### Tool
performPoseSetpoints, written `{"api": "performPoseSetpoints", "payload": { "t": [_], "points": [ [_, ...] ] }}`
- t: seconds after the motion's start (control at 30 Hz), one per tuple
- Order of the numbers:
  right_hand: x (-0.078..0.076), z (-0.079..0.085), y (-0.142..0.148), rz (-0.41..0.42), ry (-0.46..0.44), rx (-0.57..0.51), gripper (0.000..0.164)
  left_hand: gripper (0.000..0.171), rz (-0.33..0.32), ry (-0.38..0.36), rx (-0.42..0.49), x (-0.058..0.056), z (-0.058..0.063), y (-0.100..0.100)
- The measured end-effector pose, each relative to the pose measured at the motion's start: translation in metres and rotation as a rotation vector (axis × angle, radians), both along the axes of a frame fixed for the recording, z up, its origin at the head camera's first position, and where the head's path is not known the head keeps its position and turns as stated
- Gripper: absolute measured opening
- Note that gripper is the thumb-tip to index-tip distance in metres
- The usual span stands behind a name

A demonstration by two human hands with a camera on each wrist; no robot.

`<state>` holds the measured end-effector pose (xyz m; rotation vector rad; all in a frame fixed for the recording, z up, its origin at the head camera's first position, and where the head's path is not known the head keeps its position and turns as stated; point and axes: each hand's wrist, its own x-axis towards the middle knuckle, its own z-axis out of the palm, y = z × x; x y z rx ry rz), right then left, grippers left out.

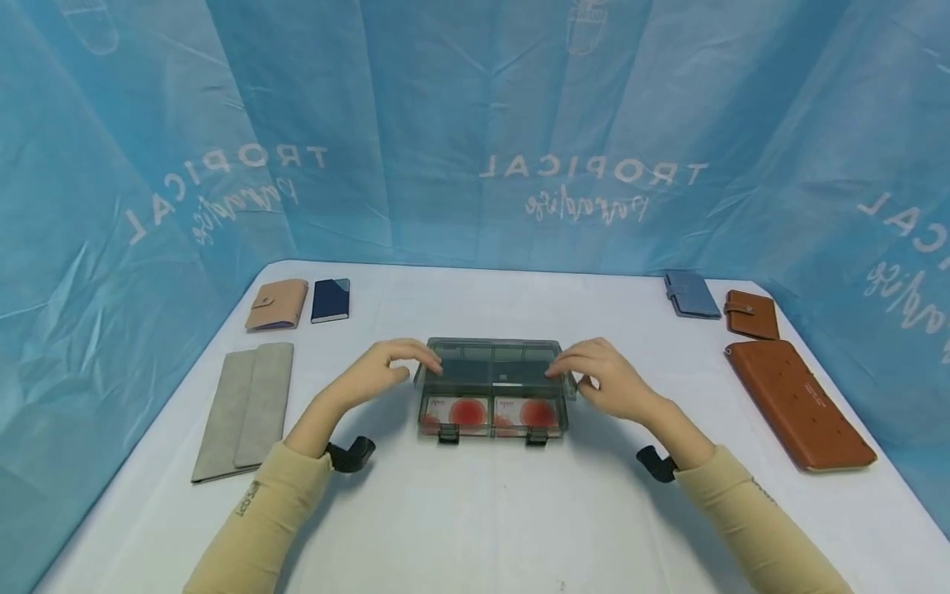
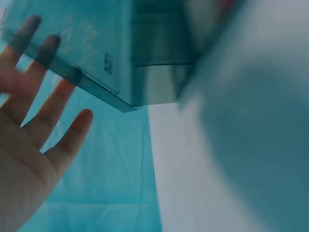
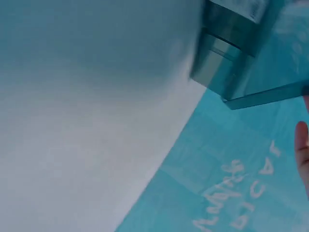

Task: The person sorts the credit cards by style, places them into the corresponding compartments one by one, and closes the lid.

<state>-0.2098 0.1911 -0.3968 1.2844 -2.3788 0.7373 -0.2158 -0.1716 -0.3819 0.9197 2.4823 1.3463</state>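
A transparent smoky-grey plastic case (image 1: 493, 431) stands mid-table with its lid (image 1: 475, 375) raised at a slant. Two white packets with red discs, a left packet (image 1: 445, 407) and a right packet (image 1: 512, 407), lie in its front compartments. At the lid's left edge, my left hand (image 1: 382, 370) touches it with extended fingers; in the left wrist view the fingertips show through the clear lid (image 2: 82, 48). My right hand (image 1: 609, 381) has its fingertips on the lid's right side, thumb lower down. Only a sliver of this hand shows in the right wrist view.
To the left lie a grey folder (image 1: 252, 408), a beige snap wallet (image 1: 278, 304) and a navy booklet (image 1: 330, 299). On the right are a blue wallet (image 1: 692, 294), a small brown wallet (image 1: 752, 314) and a long brown wallet (image 1: 801, 404). Blue curtain (image 1: 445, 124) surrounds the white table.
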Motion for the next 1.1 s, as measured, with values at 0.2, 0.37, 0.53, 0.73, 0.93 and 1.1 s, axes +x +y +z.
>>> {"api": "performPoseSetpoints", "payload": {
  "t": [0.2, 0.37, 0.53, 0.73, 0.93, 1.1],
  "points": [
    [0.025, -0.011, -0.010, 0.120, 0.199, 0.272, 0.025, 0.026, -0.109, 0.430, -0.430, 0.038, -0.009, 0.007],
    [0.031, -0.018, -0.017, 0.127, 0.317, 0.432, 0.051, 0.047, -0.140, 0.696, -0.571, 0.051, -0.018, 0.015],
    [0.033, -0.023, -0.023, 0.082, 0.480, 0.551, 0.026, 0.041, -0.136, 0.999, -0.756, 0.055, -0.025, 0.028],
    [0.033, -0.024, -0.031, 0.031, 0.543, 0.567, 0.027, 0.027, -0.075, 1.254, -0.850, 0.054, -0.028, 0.041],
    [0.034, -0.021, -0.025, 0.040, 0.505, 0.663, 0.053, 0.030, -0.126, 1.217, -0.878, 0.054, -0.028, 0.039],
    [0.035, -0.019, -0.017, 0.083, 0.452, 0.644, 0.057, 0.029, -0.151, 1.259, -0.880, 0.052, -0.028, 0.037]
  ]
}}
